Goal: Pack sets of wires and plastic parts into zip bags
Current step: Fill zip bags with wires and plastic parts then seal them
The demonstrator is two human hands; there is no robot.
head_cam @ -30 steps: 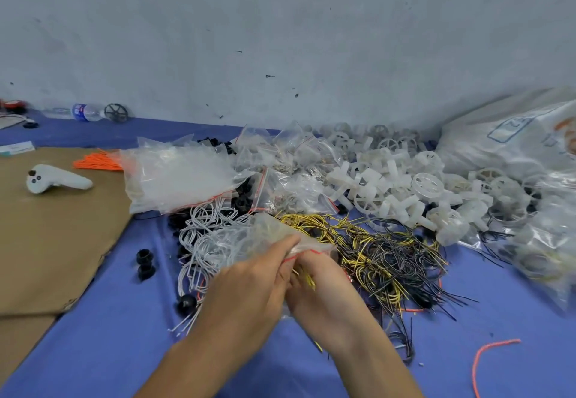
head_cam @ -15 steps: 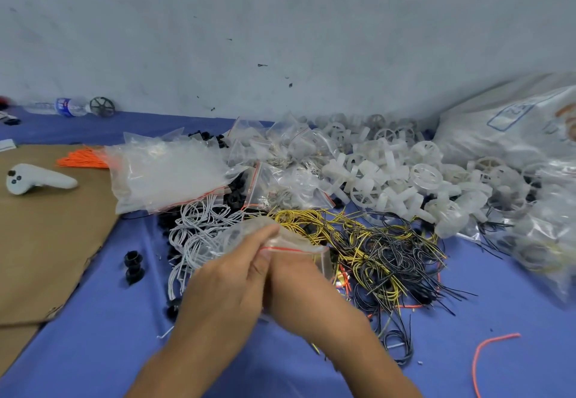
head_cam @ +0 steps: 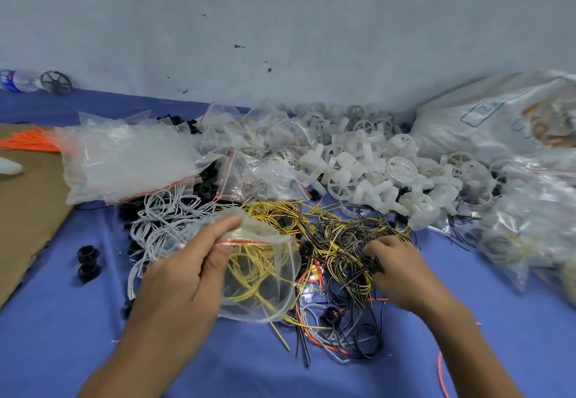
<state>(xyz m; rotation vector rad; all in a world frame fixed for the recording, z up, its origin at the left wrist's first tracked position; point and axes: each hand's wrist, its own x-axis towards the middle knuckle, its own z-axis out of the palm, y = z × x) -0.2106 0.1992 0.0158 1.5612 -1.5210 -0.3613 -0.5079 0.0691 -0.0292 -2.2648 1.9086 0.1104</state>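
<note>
Leftmost, a cardboard sheet (head_cam: pixel 25 216) is laid on the blue counter (head_cam: pixel 62 335), with a stack of empty zip bags (head_cam: pixel 124 160) beside it. Next, a clear zip bag (head_cam: pixel 265 288) holding yellow wires is pinched at its red-striped mouth by the left hand (head_cam: pixel 184 279), low over the counter. Further right, the right hand (head_cam: pixel 402 273) is sunk with curled fingers into a tangle of yellow and black wires (head_cam: pixel 336 232); whether a wire is gripped cannot be told. White plastic parts (head_cam: pixel 374 167) are heaped behind.

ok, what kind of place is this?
Likely a small kit-packing workbench: heaps of white plastic wheel parts, a tangle of yellow and black wires, and a stack of clear red-sealed zip bags on a blue table.
</note>
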